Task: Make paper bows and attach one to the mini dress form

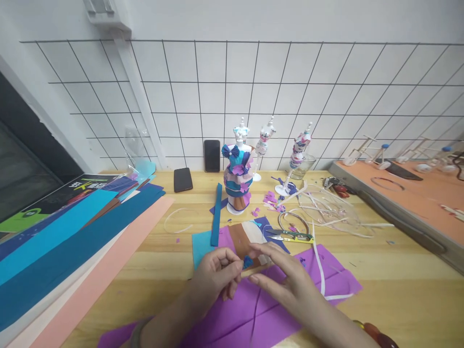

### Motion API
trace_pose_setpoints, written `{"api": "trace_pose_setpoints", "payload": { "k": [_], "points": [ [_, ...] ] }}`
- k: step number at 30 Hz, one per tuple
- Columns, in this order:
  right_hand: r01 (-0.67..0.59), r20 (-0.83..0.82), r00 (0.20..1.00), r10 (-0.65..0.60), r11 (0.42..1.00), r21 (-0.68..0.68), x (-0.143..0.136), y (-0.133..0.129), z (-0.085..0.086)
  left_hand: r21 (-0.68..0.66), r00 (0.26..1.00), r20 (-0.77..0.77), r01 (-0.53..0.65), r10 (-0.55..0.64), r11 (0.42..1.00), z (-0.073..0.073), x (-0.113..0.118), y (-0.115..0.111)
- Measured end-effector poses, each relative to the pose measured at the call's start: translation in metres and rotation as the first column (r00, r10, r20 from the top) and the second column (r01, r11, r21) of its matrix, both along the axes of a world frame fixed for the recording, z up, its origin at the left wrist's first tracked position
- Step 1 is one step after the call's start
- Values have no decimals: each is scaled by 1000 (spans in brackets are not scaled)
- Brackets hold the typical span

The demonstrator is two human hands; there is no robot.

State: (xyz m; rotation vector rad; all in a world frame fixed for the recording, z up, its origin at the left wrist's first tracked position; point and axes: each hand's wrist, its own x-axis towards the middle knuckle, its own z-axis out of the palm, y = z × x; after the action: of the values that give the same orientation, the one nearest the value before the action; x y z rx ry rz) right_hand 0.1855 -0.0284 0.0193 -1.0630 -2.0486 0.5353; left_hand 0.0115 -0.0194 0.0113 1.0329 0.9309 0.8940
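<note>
My left hand (219, 273) has its fingers curled and the thumb pressed against the index finger; what it pinches, if anything, is too small or hidden to make out. Facing it, my right hand (286, 278) holds its thumb and fingers apart with nothing visibly gripped. Between the two hands a small blue crumpled paper piece (247, 262) shows. Under my wrists lies creased purple crepe paper (271, 319). Just beyond my fingers are brown paper (239, 240), a light blue sheet (201, 245) and scissors (293, 236). Behind them stands a mini dress form (237, 181) in layered paper.
Long coloured paper sheets (83, 237) cover the left side. A blue strip (216, 215) lies by the dress form. Two more dress forms (299, 147), a glass (303, 166), tangled white ribbon (333, 212) and a phone (183, 179) are farther back. An orange-topped surface (409, 193) borders the right.
</note>
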Motion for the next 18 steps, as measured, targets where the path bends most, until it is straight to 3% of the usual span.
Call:
{"api": "trace_pose_setpoints", "payload": {
  "k": [5,14,18],
  "points": [
    [-49,2,999,49,998,46,-2,-1,-3,-86,993,70,99,-93,991,-2,1,-2],
    [-136,263,963,56,945,298,1,1,10,-180,987,121,129,-108,975,1,1,-1],
    [-213,266,954,141,940,267,-1,3,10,-158,988,55,153,-146,975,0,0,1]
  ]
}}
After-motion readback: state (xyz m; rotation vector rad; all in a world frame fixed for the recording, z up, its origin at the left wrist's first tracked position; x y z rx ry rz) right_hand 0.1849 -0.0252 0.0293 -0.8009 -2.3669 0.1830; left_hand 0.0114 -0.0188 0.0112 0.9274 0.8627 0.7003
